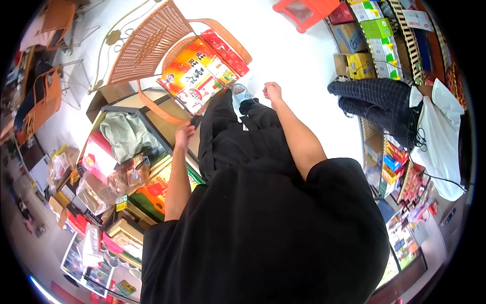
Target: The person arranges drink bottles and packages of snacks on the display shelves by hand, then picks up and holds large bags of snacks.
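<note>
My left hand (185,135) is beside my left thigh, near the curved armrest of a wicker chair (152,43); its fingers are curled, and whether they hold anything is too small to tell. Out over the white floor, to the right of my legs, my right hand (273,92) is closed with nothing visible in it. A red and orange snack package (195,73) with large printed characters lies on the chair seat, with a second red package (225,50) against its upper edge.
At the right, a person (435,137) in a white top stands by shelves of boxes (382,48). A red plastic stool (304,12) is at the top. On the left are a grey-green cloth (129,136), plastic bags (96,190) and further chairs (45,104).
</note>
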The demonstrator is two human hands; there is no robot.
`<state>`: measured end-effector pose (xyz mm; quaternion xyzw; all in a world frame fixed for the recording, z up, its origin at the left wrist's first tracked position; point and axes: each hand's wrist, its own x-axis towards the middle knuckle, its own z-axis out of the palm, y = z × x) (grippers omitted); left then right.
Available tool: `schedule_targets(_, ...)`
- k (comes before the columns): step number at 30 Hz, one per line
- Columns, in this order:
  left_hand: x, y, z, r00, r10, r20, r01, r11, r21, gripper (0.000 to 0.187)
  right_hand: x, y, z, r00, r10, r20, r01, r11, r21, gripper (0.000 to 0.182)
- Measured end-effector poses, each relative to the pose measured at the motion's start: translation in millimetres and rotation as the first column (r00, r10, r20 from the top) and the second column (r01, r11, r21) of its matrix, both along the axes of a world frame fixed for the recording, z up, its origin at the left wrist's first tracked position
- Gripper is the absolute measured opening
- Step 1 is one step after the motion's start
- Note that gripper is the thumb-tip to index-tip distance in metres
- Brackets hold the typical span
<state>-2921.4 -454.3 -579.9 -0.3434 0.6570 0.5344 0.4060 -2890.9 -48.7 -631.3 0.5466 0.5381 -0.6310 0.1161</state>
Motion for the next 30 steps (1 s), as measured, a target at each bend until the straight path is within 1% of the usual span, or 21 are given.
schedule_targets(1, -16, 19, 12, 0.998, -0.06, -0.009, 0.06, 0.998, 0.024, 0.044, -1, -3, 3, 1.0, -0.01, 0.029, 0.01, 1.0, 0.005, 0.017)
schedule_targets(3, -26, 65, 32, 0.887, -0.46, 0.041, 0.461, 0.882, -0.096, 0.046, -8, -8, 6, 0.996, 0.084, 0.037, -0.08, 0.991, -0.105, 0.019)
schedule_targets(4, -16, 61, -4, 0.553, -0.825, -0.114, 0.802, 0.565, -0.194, 0.051, -15, -14, 4, 0.994, 0.102, 0.045, -0.096, 0.989, -0.111, 0.021)
schedule_targets(5, 9, 69, -12, 0.453, -0.891, -0.031, 0.825, 0.432, -0.365, 0.052, -24, -22, -3, 0.993, 0.097, 0.063, -0.089, 0.989, -0.117, 0.021)
schedule_targets(7, 25, 78, -11, 0.551, -0.835, 0.01, 0.74, 0.482, -0.469, 0.05, -37, -37, -21, 0.984, 0.137, 0.11, -0.122, 0.984, -0.131, 0.022)
schedule_targets(8, 27, 65, -17, 0.566, -0.824, 0.037, 0.746, 0.492, -0.449, 0.05, -44, -47, -31, 0.981, 0.148, 0.127, -0.129, 0.98, -0.149, 0.023)
schedule_targets(10, 17, 43, -36, 0.606, -0.792, -0.074, 0.735, 0.593, -0.329, 0.05, -65, -66, -54, 0.953, 0.25, 0.169, -0.226, 0.963, -0.146, 0.022)
schedule_targets(12, -9, 34, -28, 0.668, -0.744, 0.018, 0.722, 0.642, -0.258, 0.053, -88, -85, -75, 0.921, 0.332, 0.203, -0.306, 0.941, -0.147, 0.022)
schedule_targets(15, -58, 27, -29, 0.672, -0.719, 0.179, 0.741, 0.654, -0.155, 0.064, -137, -99, -106, 0.767, 0.604, 0.219, -0.642, 0.729, 0.238, 0.032)
schedule_targets(17, -88, 19, -56, 0.585, -0.764, 0.271, 0.778, 0.623, 0.078, 0.07, -163, -101, -137, 0.752, 0.613, 0.243, -0.658, 0.725, 0.206, 0.041)
schedule_targets(18, -97, 15, -83, 0.607, -0.756, 0.247, 0.79, 0.609, -0.078, 0.073, -179, -101, -144, 0.775, 0.585, 0.239, -0.632, 0.736, 0.244, 0.046)
schedule_targets(19, -99, -2, -124, 0.722, -0.692, -0.008, 0.677, 0.709, -0.197, 0.065, -200, -101, -145, 0.797, 0.557, 0.234, -0.604, 0.745, 0.283, 0.052)
schedule_targets(20, -124, -8, -135, 0.859, -0.511, 0.006, 0.507, 0.849, -0.149, 0.058, -219, -104, -129, 0.794, 0.547, 0.267, -0.607, 0.688, 0.398, 0.053)
schedule_targets(21, -149, -14, -146, 0.958, -0.288, 0.015, 0.288, 0.952, -0.107, 0.051, -227, -102, -137, 0.794, 0.54, 0.278, -0.607, 0.685, 0.403, 0.053)
schedule_targets(22, -174, -19, -157, 0.998, -0.056, 0.016, 0.057, 0.995, -0.078, 0.044, -236, -96, -146, 0.802, 0.522, 0.291, -0.596, 0.663, 0.454, 0.058)
schedule_targets(23, -176, -53, -213, 1.0, -0.001, 0.009, 0.004, 0.964, -0.265, 0.041, -243, -89, -152, 0.809, 0.503, 0.305, -0.585, 0.637, 0.502, 0.064)
schedule_targets(24, -175, -72, -263, 0.999, 0.052, -0.011, -0.052, 0.895, -0.442, 0.039, -255, -80, -145, 0.796, 0.492, 0.354, -0.602, 0.703, 0.377, 0.068)
schedule_targets(25, -191, -67, -264, 0.999, 0.052, -0.016, -0.054, 0.9, -0.433, 0.039, -269, -75, -133, 0.798, 0.488, 0.354, -0.6, 0.7, 0.387, 0.068)
schedule_targets(26, -212, -63, -253, 0.987, 0.12, 0.108, -0.063, 0.901, -0.429, 0.037, -280, -73, -116, 0.83, 0.452, 0.326, -0.543, 0.79, 0.287, 0.07)
schedule_targets(27, -226, -61, -247, 0.956, 0.184, 0.229, -0.072, 0.902, -0.427, 0.036, -276, -71, -122, 0.836, 0.464, 0.292, -0.536, 0.802, 0.263, 0.069)
schedule_targets(30, -235, -64, -268, 0.966, 0.142, 0.216, -0.079, 0.958, -0.276, 0.026, -247, -63, -167, 0.82, 0.553, 0.148, -0.573, 0.794, 0.202, 0.065)
